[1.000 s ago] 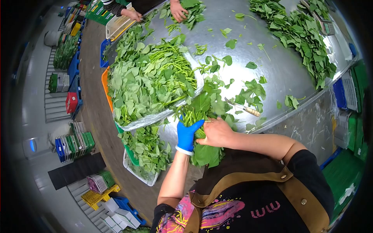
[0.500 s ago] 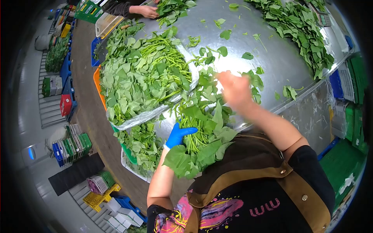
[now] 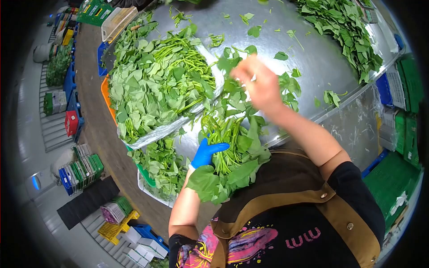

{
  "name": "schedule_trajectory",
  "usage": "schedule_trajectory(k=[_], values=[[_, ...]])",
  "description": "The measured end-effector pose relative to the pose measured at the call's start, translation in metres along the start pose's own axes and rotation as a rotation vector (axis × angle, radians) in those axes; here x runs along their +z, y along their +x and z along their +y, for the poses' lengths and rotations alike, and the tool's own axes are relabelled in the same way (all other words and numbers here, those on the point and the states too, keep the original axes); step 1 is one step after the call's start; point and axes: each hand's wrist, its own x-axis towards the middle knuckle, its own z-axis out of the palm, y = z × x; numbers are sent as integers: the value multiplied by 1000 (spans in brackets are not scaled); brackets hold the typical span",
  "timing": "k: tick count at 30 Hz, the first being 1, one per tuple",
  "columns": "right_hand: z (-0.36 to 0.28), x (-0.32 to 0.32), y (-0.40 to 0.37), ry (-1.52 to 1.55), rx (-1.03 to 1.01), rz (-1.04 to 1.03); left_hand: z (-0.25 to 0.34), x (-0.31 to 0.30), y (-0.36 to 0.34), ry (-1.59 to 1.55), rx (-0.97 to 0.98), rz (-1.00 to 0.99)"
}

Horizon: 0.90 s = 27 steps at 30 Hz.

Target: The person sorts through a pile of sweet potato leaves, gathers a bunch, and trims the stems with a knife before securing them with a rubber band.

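My left hand (image 3: 207,153), in a blue glove, is wrapped round a bunch of leafy green stems (image 3: 230,154) close to my apron. Bare and blurred, my right hand (image 3: 257,82) is raised over loose leaves beyond the bunch; its fingers are smeared, so what they hold, if anything, does not show. To the left of it, a big heap of greens (image 3: 156,80) lies in a clear plastic liner (image 3: 167,131). Loose leaves (image 3: 288,87) are scattered on the metal table (image 3: 313,58).
Another pile of greens (image 3: 344,38) lies at the table's far right. Further greens (image 3: 161,165) spill over crates at the near left edge. A green crate (image 3: 94,12) stands at the upper left. Stacked green crates (image 3: 409,134) are at the right.
My right hand has moved up and a little left. The co-worker's hand at the top has gone out of view. My left hand still grips the bunch.
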Motion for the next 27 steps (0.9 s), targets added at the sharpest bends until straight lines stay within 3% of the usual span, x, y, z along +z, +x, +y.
schedule_trajectory(k=[4,5,7,8,10,13,19,22,25,27], values=[[57,-14,12,-498,-262,1,-11,-11,-2,9,40,156],[66,-19,2,-635,-308,-27,-12,-12,-2,-67,30,100],[92,-33,-25,-810,-192,-309,-14,-18,-2,-231,13,3],[107,-42,-43,-839,-27,-558,-27,-35,6,-107,41,15],[124,-48,-87,-923,163,-766,-40,-49,14,-97,61,8],[165,-44,-138,-936,23,-660,-38,-46,11,-94,68,11],[130,-61,-126,-628,244,-646,-31,-28,2,-175,49,69],[76,-72,-97,-365,145,-570,-41,-37,10,-156,54,40],[38,-65,-72,-251,-276,-620,-34,-26,6,-202,11,-40],[25,-48,-66,-307,-366,-733,-31,-20,6,-220,1,-75]])
